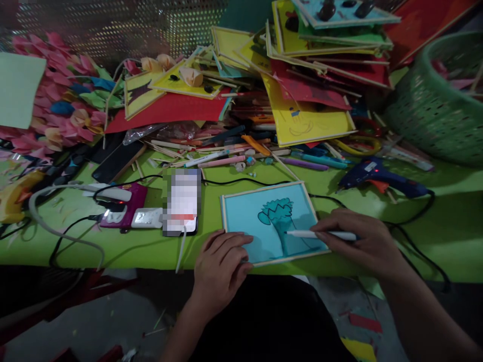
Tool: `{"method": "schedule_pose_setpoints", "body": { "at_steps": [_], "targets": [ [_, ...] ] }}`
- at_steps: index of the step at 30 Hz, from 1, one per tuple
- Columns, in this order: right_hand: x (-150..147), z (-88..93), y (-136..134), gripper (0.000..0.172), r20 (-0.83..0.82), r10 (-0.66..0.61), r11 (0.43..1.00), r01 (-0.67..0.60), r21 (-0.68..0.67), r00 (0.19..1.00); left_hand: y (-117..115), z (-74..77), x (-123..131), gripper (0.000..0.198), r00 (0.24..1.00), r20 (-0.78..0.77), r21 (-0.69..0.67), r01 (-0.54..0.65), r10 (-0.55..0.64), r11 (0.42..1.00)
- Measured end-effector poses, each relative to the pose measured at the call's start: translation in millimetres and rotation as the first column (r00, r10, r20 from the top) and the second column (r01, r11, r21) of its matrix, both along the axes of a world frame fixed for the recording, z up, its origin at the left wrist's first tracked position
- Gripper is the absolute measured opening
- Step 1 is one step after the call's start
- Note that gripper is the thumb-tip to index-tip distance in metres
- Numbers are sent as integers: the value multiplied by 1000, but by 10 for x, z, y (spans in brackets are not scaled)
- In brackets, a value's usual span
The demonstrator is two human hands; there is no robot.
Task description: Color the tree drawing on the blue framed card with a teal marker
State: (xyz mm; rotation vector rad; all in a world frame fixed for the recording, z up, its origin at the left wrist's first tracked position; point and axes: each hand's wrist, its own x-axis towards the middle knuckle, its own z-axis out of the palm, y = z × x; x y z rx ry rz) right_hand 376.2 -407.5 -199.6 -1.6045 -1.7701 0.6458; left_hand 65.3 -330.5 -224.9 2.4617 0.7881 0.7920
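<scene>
A blue paper drawing (241, 216) edged with thin wooden sticks lies on the green-covered table near its front edge. It bears a dark teal picture with a ruffled top and a stem-like body, partly coloured in. My left hand (222, 264) holds the drawing's lower left corner, with bent fingers on the paper and the thumb by the front edge. In my right hand (358, 241) a white marker (305, 234) is pinched, its tip touching the stem-like part. Right of the drawing lies a blue glue gun (383, 177).
A phone (184, 201), partly blurred out, lies left of the drawing beside a purple power strip (132, 206) with cables. Behind are scattered markers (222, 161) and stacked stick-framed papers (313, 115). A green basket (433, 110) stands at the right, pink paper flowers (49, 100) at the left.
</scene>
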Motion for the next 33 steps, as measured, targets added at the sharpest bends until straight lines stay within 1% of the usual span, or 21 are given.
{"method": "schedule_pose_setpoints", "body": {
  "at_steps": [2,5,9,12,13,16,20,21,24,26,31,33],
  "targets": [
    [7,-11,-6,6,-2,0,1000,0,8,1000,0,1,2,26,1000,0,2,0,0,1000],
    [21,-34,-15,8,-15,67,998,-67,16,998,-4,-1,6,29,1000,3,-9,0,0,1000],
    [29,-54,-20,10,-3,36,998,-35,53,999,-8,-6,7,31,1000,10,-2,1,-1,1000],
    [23,-52,-15,10,-8,77,997,-77,30,997,-7,-11,3,31,1000,8,-6,4,-4,1000],
    [21,-49,-12,9,-9,70,997,-70,30,998,-6,-13,2,31,1000,8,-8,5,-5,1000],
    [25,-39,-3,7,0,-4,999,4,51,1000,-1,-12,2,30,1000,8,-3,3,-2,1000],
    [46,-20,-10,7,1,50,998,-50,47,999,3,-2,7,30,1000,6,6,3,-3,1000],
    [50,-14,-13,6,4,39,998,-39,49,999,3,0,7,30,1000,8,7,3,-3,1000],
    [55,0,-17,5,24,-88,992,85,93,996,1,-3,5,28,1000,13,10,0,-1,1000],
    [50,11,-11,4,30,-141,982,136,128,990,-1,-10,1,26,1000,8,4,-1,1,1000],
    [24,45,22,7,6,-77,991,76,115,997,2,-16,-5,25,1000,7,-8,4,-4,1000],
    [21,50,31,7,14,-99,986,97,133,995,5,-11,-2,25,1000,5,0,5,-5,1000]
  ]
}}
